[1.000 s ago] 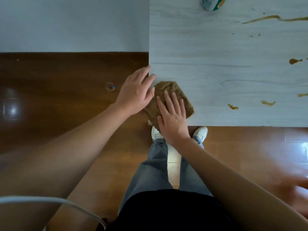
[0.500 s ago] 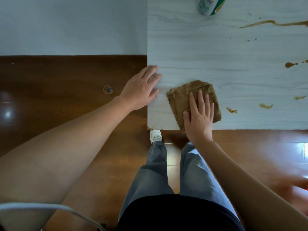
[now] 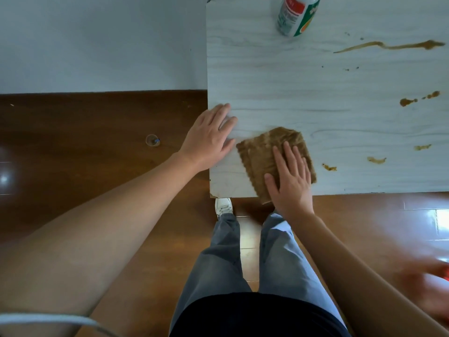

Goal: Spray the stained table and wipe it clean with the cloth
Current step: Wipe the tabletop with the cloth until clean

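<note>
Your right hand [image 3: 290, 181] presses the cloth [image 3: 262, 154] flat, grip apart, like your left hand [image 3: 209, 137] on the counter [image 3: 291, 93]. Overhanging the edge, the cloth could slip off or smear the stains [image 3: 329, 167].

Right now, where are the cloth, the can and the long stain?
cloth [image 3: 260, 154], head view, its bare ribbed middle.
can [image 3: 291, 18], head view, the label on its side.
long stain [image 3: 430, 44], head view, its thick end.

Brown ribbed cloth [image 3: 260, 154] lies flat by the pale table's [image 3: 279, 93] near-left corner — brown stains [image 3: 428, 44] mark its right side, spray can [image 3: 295, 15] stands at the far edge.
</note>
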A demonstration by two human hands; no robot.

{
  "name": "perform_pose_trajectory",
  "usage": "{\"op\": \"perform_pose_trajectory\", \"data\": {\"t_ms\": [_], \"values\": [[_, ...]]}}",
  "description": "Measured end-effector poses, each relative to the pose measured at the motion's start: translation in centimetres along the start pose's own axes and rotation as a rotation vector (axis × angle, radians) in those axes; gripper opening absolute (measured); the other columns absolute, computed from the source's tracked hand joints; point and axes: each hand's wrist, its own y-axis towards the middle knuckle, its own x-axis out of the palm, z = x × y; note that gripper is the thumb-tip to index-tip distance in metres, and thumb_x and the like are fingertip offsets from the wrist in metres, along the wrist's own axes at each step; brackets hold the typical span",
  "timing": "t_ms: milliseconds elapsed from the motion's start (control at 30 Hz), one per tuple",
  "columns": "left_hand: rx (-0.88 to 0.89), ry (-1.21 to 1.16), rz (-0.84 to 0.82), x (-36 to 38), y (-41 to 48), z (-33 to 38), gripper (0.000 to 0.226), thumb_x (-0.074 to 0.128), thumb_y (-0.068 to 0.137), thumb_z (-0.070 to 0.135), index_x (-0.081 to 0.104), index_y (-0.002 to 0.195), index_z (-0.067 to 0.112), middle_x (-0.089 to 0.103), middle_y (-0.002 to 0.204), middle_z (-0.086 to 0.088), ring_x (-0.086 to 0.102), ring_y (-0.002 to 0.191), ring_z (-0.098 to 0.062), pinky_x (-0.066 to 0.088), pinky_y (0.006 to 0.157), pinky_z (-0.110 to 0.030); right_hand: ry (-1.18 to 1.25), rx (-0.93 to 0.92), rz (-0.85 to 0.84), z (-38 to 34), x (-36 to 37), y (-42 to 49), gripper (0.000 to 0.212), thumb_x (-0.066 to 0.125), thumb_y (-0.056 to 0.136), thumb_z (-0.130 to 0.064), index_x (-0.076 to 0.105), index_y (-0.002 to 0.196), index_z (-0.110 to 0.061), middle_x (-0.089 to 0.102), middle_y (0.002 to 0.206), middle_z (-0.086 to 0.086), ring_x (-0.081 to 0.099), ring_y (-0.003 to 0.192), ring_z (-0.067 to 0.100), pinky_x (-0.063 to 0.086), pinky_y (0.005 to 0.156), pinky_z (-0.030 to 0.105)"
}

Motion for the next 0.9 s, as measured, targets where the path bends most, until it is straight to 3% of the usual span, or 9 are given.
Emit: {"op": "perform_pose_trajectory", "data": {"t_ms": [167,233,333,467,600,733,900], "values": [[0.084,0.001,-0.061,-0.2,2.3,-1.3,0.052,0.039,0.106,0.041,0.045,0.147,0.009,0.033,0.163,-0.021,0.031,0.152,-0.039,0.027,0.125,-0.049,0.030,0.129,0.070,-4.6,2.3,-0.4,0.063,0.042,0.099,-0.026,0.028,0.160,-0.019,0.013,0.170,0.008,0.003,0.157,0.029,0.003,0.127,0.051],[0.099,-0.005,-0.058,-0.4,2.6,-1.8,0.050,0.040,0.106,0.039,0.046,0.146,0.009,0.036,0.161,-0.020,0.034,0.150,-0.039,0.030,0.123,-0.050,0.042,0.007,0.070,-7.7,3.5,-1.6,0.061,0.045,0.096,-0.028,0.037,0.156,-0.018,0.021,0.168,0.009,0.010,0.156,0.031,0.006,0.127,0.052],[0.084,-0.010,-0.049,-0.4,2.5,-1.6,0.048,0.042,0.107,0.035,0.045,0.147,0.010,0.036,0.161,-0.018,0.033,0.151,-0.038,0.031,0.124,-0.049,0.016,-0.184,0.004,-10.2,4.4,-2.9,0.056,0.040,0.102,-0.029,0.034,0.157,-0.020,0.022,0.168,0.005,0.009,0.157,0.028,0.007,0.127,0.051],[0.032,-0.042,-0.064,-0.8,2.6,-0.6,0.052,0.044,0.105,0.039,0.046,0.147,0.009,0.035,0.162,-0.018,0.030,0.152,-0.037,0.029,0.124,-0.049,0.023,-0.253,-0.030,-7.4,3.5,-2.2,0.055,0.038,0.104,-0.031,0.033,0.158,-0.022,0.026,0.167,0.003,0.015,0.156,0.023,0.013,0.127,0.047],[0.028,-0.054,-0.066,-0.9,2.6,-0.4,0.052,0.046,0.104,0.039,0.047,0.145,0.007,0.034,0.162,-0.020,0.030,0.152,-0.038,0.028,0.123,-0.050,0.037,-0.077,0.070,-1.5,1.5,-1.0,0.059,0.046,0.101,-0.031,0.033,0.158,-0.020,0.025,0.167,0.005,0.016,0.156,0.023,0.014,0.127,0.046],[0.017,-0.050,-0.052,-0.5,2.4,-0.1,0.050,0.044,0.105,0.038,0.045,0.146,0.008,0.031,0.163,-0.020,0.026,0.154,-0.037,0.026,0.126,-0.051,0.025,0.136,0.063,3.3,-1.0,1.4,0.060,0.040,0.105,-0.035,0.023,0.161,-0.022,0.016,0.169,0.003,0.007,0.157,0.023,0.008,0.127,0.047],[-0.100,-0.072,-0.009,0.4,2.6,2.3,0.049,0.041,0.106,0.041,0.044,0.142,0.007,0.030,0.164,-0.021,0.023,0.156,-0.038,0.024,0.126,-0.056,0.044,0.311,0.124,-0.1,0.3,3.2,0.063,0.032,0.104,-0.029,0.013,0.163,-0.017,0.005,0.171,0.007,-0.003,0.157,0.028,-0.005,0.127,0.047]]}}
